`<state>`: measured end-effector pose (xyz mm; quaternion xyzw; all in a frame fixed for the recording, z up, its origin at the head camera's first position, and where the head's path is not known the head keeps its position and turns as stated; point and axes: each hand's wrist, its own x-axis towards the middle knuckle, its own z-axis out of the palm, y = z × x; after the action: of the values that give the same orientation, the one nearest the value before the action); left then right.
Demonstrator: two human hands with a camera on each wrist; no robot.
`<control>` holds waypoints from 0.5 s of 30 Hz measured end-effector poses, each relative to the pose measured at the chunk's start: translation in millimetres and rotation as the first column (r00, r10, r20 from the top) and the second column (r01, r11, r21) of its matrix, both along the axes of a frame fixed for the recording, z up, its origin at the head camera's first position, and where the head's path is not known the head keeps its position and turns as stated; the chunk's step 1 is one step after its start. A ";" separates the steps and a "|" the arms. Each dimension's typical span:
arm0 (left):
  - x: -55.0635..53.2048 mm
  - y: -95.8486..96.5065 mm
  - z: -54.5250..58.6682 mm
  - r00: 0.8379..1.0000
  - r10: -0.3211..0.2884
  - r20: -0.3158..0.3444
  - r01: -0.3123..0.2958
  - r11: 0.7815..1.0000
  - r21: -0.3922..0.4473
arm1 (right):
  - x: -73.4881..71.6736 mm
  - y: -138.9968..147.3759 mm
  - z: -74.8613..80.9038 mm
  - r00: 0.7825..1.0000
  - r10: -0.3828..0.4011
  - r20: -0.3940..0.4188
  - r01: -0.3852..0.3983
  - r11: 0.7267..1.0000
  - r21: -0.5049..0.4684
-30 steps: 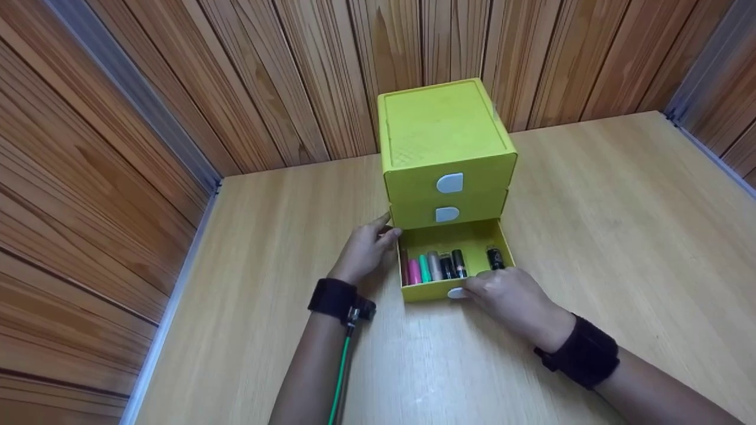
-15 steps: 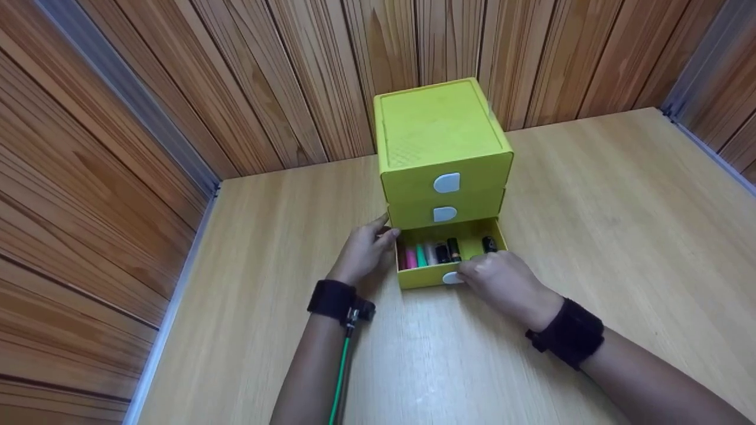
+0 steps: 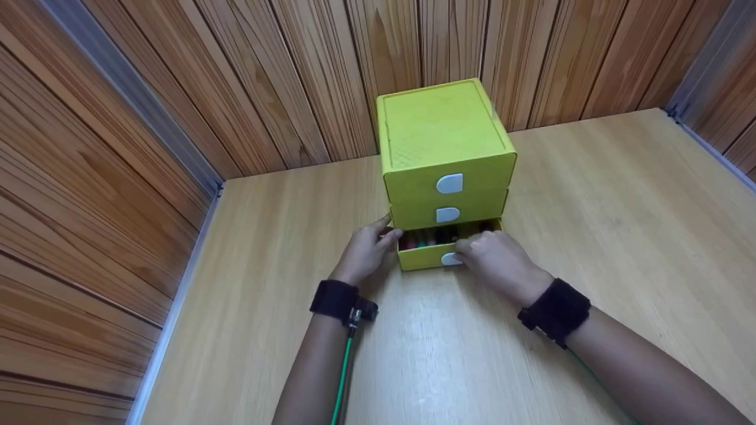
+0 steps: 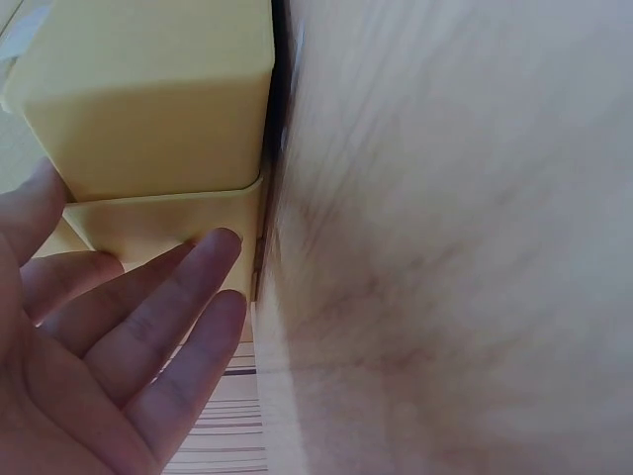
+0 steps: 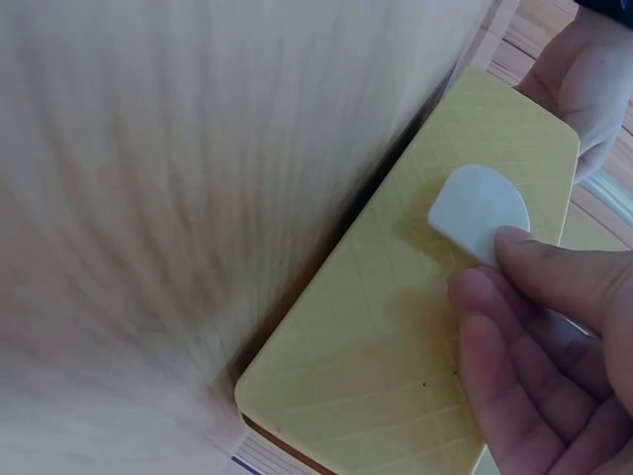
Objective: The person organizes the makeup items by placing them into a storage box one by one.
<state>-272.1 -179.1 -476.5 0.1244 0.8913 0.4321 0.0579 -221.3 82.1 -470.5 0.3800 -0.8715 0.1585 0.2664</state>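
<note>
A yellow-green drawer unit [image 3: 443, 124] with three drawers stands on the table, its bottom drawer [image 3: 418, 260] partly out. My right hand [image 3: 499, 260] pinches the white handle [image 5: 480, 210] of that drawer between thumb and fingers, as the right wrist view shows. Inside, a row of small coloured and black tubes [image 3: 431, 237] lies in shadow, partly hidden by the drawer front and my right hand. My left hand [image 3: 365, 254] is at the unit's left side; in the left wrist view its extended fingers [image 4: 188, 292] lie along the lower side wall.
The upper drawers, with white handles [image 3: 450, 183], are closed. A wood-panelled wall [image 3: 331, 77] rises behind the unit, and another stands along the left of the table [image 3: 283, 236]. A green cable [image 3: 342, 372] runs from the left wristband.
My right hand has moved away from me with the handle, and the bottom drawer has slid most of the way in, covering more of the tubes. My left hand has stayed at the unit's side.
</note>
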 end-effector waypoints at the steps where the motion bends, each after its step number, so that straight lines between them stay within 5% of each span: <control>1: 0.1 0.0 0.2 1.000 0.002 -0.001 -0.002 1.000 -0.007 | -2.3 -0.4 0.3 1.000 -0.004 0.009 0.004 1.000 0.001; 15: 0.9 -0.1 1.0 1.000 0.008 0.009 -0.008 1.000 -0.021 | -22.5 -4.2 2.1 0.997 -0.074 0.032 0.074 0.997 0.008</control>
<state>-271.2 -179.2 -475.5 0.1184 0.8960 0.4235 0.0615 -243.8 77.9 -468.4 0.3456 -0.8897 0.1516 0.2567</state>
